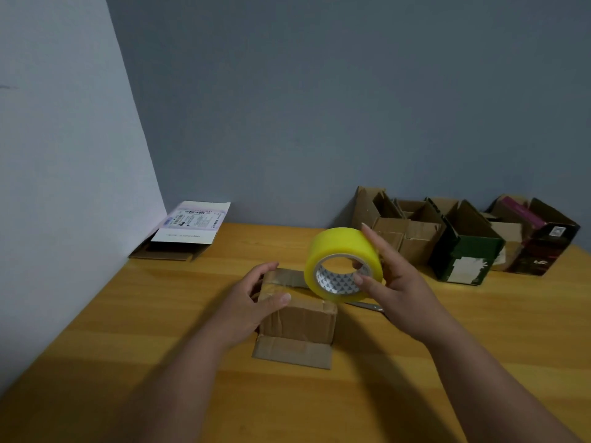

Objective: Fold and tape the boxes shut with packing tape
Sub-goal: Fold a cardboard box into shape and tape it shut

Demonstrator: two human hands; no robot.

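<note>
Taping is the step in hand, judging by the scene: a small brown cardboard box (297, 314) stands on a yellow wooden table (128, 314), roughly at the middle of it, with its top flaps folded down and glossy tape across the top. The left hand (252, 302) grips the box's left top edge, fingers curled over the far side and thumb pressed flat on the top. One loose flap lies flat on the table at the box's near base.

Just right of the box and above its top right corner, the right hand (390, 282) holds a roll of yellow packing tape (343, 263). The thumb hooks into the cardboard core and the fingers are spread over the outer band. The roll's open core faces the viewer and slightly down, so its axis runs toward the viewer; the box's longer side runs left to right.

The next move likely calls for drawing tape across the seam while the left hand steadies the box, then cutting it. Scissors (367, 306) lie partly hidden just right of the box.

Farther right of the box, against the wall, stand several open cartons (447, 238), still unsealed. Far left of it lies a flattened carton with a shipping label (185, 233).
</note>
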